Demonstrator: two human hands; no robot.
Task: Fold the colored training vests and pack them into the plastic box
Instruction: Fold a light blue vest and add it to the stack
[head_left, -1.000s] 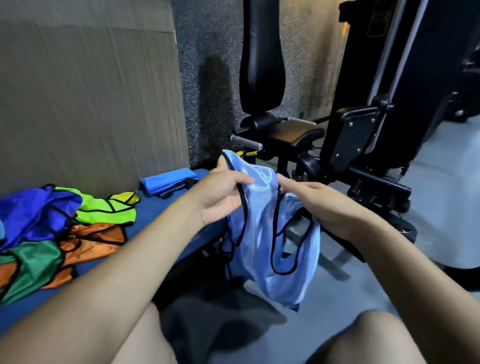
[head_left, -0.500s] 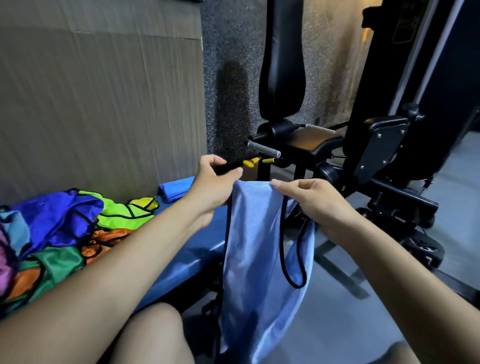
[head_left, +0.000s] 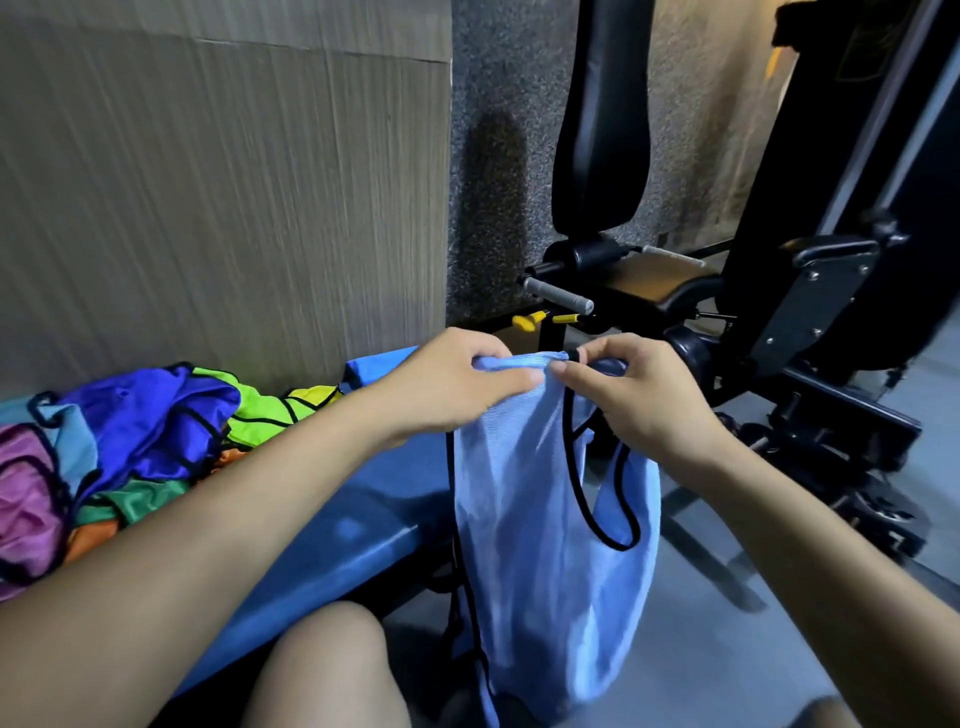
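Head view, hands (head_left: 457, 384) pinching vest (head_left: 550, 530) (hanging)

A single head-worn, wide-angle camera looks forward and down from the seated person's own eye level, close over both forearms. The left hand (head_left: 457, 384) and right hand (head_left: 644, 400) meet near mid-frame, holding up a light-blue vest (head_left: 545, 545). The blue counter (head_left: 363, 519) runs off to the left, along a wood-grain wall (head_left: 223, 197); a black gym machine (head_left: 810, 291) fills the upper right. A bare knee (head_left: 327, 670) shows at the bottom edge. Lines bow toward the frame's edges.
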